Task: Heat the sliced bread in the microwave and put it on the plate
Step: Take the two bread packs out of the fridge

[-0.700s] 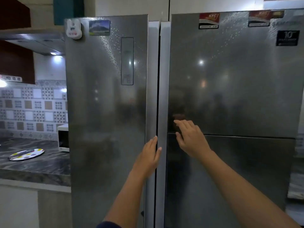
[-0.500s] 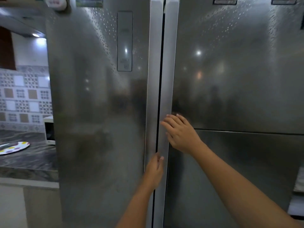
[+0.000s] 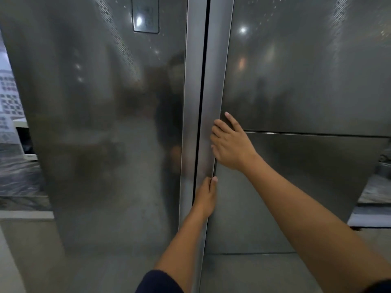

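Observation:
A steel two-door fridge fills the view, with both doors closed. My left hand [image 3: 206,195] has its fingers tucked into the dark gap between the doors, gripping the right door's handle strip [image 3: 213,81]. My right hand [image 3: 230,142] rests higher up on the same strip, its fingers spread against the metal. Part of the white microwave [image 3: 21,138] shows at the far left edge, behind the fridge's side. Neither bread nor plate is in view.
A dark marbled counter [image 3: 19,182] runs under the microwave at the left, above a pale cabinet front. Another counter edge [image 3: 374,193] shows past the fridge's right side. A control panel [image 3: 145,15] sits high on the left door.
I have come closer to the fridge, and the plate has dropped out of view. My left hand slid lower into the door gap. My right hand shifted left from the door face onto the handle strip.

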Motion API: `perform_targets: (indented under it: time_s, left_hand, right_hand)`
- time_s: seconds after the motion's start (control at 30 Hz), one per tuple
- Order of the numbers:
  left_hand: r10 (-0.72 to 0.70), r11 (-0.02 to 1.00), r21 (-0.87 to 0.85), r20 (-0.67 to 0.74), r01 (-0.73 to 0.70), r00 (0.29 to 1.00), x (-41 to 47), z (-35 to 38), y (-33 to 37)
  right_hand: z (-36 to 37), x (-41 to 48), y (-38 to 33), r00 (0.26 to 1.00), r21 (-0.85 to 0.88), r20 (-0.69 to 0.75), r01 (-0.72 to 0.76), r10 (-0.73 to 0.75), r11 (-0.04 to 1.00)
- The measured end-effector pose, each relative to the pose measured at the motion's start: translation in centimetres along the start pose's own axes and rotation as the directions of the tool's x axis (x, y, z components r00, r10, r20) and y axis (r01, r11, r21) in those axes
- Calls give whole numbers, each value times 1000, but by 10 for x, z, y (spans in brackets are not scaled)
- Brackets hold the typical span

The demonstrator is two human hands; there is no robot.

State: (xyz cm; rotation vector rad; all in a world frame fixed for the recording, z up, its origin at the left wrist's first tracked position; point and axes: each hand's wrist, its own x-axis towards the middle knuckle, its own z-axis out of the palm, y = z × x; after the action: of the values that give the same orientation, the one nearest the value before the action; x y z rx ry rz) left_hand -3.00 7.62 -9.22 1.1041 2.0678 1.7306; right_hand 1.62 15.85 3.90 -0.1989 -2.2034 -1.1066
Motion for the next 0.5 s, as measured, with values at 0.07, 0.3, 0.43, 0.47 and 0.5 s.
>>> perform_targets:
  time_s: [0.07, 0.3, 0.43, 0.47, 0.5]
  left_hand:
    - [-16, 1000, 4, -1, 16, 1000, -2, 1, 1]
    - [-35, 999, 0, -47, 35, 998, -17, 8, 6]
    - [-18, 1000, -1, -106, 17, 994, -51, 20, 9]
    - [-9, 1000, 18, -124, 11, 992, -61, 23, 11]
    - [4, 999, 44, -145, 3, 989, -71, 25, 15]
  right_hand:
    - [-1, -1, -4, 999, -5, 22, -28, 28, 1000]
    - [-15, -9, -10, 996, 31, 12, -84, 84, 996]
    - [-32, -35, -11, 989, 132, -112, -82, 97, 988]
    - [-39, -43, -10, 986, 151, -133, -76, 96, 986]
    - [-46, -50, -8, 985, 168, -148, -65, 91, 984]
